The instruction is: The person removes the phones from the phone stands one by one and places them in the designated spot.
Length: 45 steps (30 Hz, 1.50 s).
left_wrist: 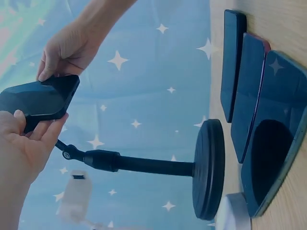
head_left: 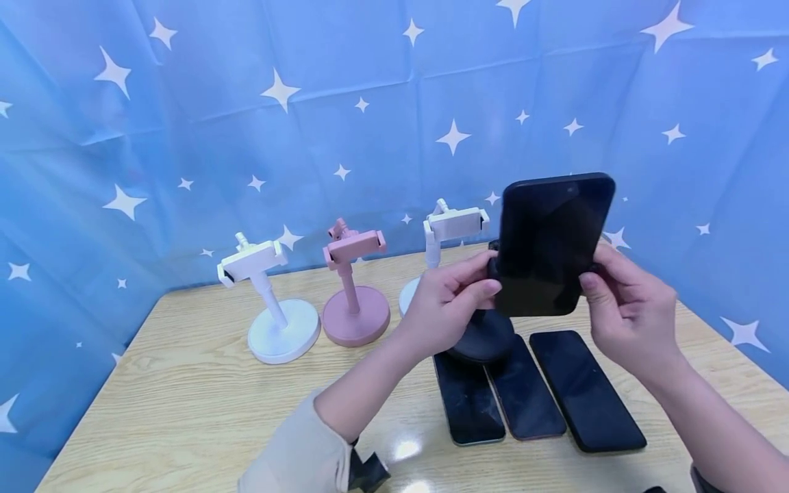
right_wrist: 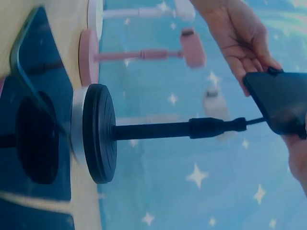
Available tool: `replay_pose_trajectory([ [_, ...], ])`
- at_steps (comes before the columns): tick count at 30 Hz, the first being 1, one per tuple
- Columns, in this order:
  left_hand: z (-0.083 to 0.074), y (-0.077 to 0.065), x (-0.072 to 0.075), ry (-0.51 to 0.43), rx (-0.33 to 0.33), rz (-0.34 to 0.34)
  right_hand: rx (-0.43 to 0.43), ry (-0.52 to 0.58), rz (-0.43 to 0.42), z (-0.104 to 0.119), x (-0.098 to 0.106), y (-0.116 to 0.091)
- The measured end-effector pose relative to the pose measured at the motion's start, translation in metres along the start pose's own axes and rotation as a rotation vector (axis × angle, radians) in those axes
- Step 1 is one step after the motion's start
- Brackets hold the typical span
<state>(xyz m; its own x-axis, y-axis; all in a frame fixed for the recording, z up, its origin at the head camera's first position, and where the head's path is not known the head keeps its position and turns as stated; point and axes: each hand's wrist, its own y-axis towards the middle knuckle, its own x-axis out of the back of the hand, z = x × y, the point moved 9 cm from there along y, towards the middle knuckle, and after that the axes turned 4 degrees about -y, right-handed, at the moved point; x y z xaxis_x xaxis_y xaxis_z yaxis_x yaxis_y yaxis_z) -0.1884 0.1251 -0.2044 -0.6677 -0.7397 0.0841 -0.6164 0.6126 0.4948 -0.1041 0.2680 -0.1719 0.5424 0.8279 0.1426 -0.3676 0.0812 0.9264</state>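
Both hands hold a black phone (head_left: 551,246), screen toward me, at the head of a black phone stand (left_wrist: 153,165). My left hand (head_left: 453,301) grips its left edge, beside a dark clamp end (right_wrist: 274,71). At the opposite edge my right hand (head_left: 631,308) pinches it, thumb in front and fingers behind. The stand's pole runs down to a round black base (right_wrist: 100,134). In the head view this base overlaps the far ends of two phones; the wrist views show a gap between them. Most of the clamp is hidden behind the held phone.
Three dark phones lie side by side on the wooden table: a left one (head_left: 471,404), a middle one (head_left: 527,390) and a right one (head_left: 588,390). Behind stand a white phone stand (head_left: 283,332), a pink one (head_left: 356,315) and another white one (head_left: 457,224). A blue starry curtain (head_left: 345,61) backs the table.
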Motion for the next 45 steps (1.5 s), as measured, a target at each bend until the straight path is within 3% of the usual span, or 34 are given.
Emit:
replay_pose_trajectory([
  [7, -0.014, -0.04, 0.027, -0.006, 0.001, -0.066, 0.095, 0.194, 0.07, 0.026, -0.036, -0.001],
  [10, -0.022, -0.055, 0.037, -0.004, -0.037, -0.089, 0.118, 0.269, 0.122, 0.034, -0.052, -0.003],
  [19, -0.034, -0.09, 0.061, 0.012, -0.163, -0.162, 0.095, 0.27, 0.228, 0.041, -0.091, -0.014],
  [25, -0.033, -0.101, 0.065, 0.016, -0.205, -0.163, 0.093, 0.351, 0.233, 0.04, -0.101, -0.024],
  [34, -0.023, -0.111, 0.071, 0.021, -0.181, -0.202, 0.082, 0.346, 0.248, 0.037, -0.108, -0.033],
  [45, -0.022, -0.118, 0.069, 0.007, -0.206, -0.179, 0.077, 0.369, 0.269, 0.039, -0.109, -0.039],
])
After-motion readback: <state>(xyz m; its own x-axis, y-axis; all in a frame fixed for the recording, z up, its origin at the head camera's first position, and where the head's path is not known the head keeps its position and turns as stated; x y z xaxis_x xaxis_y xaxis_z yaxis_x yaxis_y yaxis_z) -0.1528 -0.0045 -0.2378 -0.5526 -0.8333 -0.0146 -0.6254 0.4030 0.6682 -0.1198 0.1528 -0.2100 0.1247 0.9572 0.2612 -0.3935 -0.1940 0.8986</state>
